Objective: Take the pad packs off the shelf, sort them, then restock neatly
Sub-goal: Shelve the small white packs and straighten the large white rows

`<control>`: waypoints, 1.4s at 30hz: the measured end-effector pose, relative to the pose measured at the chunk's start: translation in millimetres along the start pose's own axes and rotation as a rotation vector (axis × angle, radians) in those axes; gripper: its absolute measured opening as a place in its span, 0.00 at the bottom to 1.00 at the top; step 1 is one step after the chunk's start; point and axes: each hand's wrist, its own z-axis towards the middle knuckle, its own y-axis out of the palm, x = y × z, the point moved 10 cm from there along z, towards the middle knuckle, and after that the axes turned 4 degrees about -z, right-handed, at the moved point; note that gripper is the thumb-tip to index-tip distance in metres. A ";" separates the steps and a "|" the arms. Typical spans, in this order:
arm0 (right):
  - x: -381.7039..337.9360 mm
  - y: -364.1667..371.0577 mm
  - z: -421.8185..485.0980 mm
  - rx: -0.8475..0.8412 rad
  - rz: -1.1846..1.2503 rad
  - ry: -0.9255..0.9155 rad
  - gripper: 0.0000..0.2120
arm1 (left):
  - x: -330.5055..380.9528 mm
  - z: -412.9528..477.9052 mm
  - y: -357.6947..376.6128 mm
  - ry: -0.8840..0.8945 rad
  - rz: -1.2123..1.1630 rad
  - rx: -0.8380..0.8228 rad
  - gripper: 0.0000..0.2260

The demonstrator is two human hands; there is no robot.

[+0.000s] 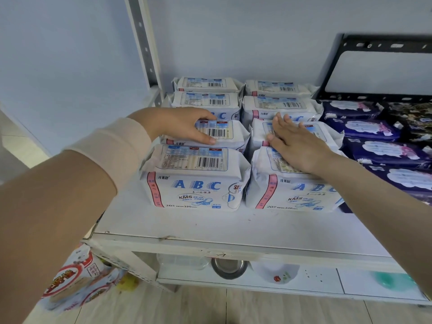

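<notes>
Left hand (184, 127), mid-frame, curls round the second white ABC pack (224, 134); right hand (297, 146) lies flat on the neighbouring row (292, 195) — best nudge both rows flush, barcodes up.

pad packs (194, 190): white, blue lettering, pink stripe | dark packs (364, 128): navy, white cloud patches | shelf (187, 225): white

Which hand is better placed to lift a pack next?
Probably the left. The left hand has thumb and fingers around the left column's second white pack, while the right hand only lies flat on the right column's packs.
</notes>
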 end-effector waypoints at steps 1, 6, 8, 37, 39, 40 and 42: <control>0.0 0.0 0.2 -0.001 -0.002 -0.001 0.28 | 0.9 0.2 0.8 0.004 -0.001 0.001 0.35; -0.1 0.7 -0.7 -0.024 0.020 -0.006 0.28 | 4.5 0.0 0.8 -0.001 -0.014 -0.008 0.34; -0.8 -1.1 -1.0 -0.041 0.057 -0.015 0.27 | 6.7 0.9 -2.6 -0.003 -0.030 -0.010 0.32; 22.9 -22.5 83.5 -0.017 0.005 -0.010 0.25 | -18.9 75.8 -52.2 -0.076 0.250 0.129 0.36; 22.6 -22.2 84.2 -0.013 0.000 -0.015 0.25 | -18.4 76.1 -52.9 -0.062 0.229 0.142 0.36; 22.5 -22.5 84.6 -0.012 0.001 -0.017 0.25 | -18.3 76.4 -53.6 -0.057 0.223 0.150 0.36; 22.5 -23.7 84.5 -0.008 0.004 -0.021 0.25 | -18.0 76.9 -54.4 -0.051 0.217 0.155 0.37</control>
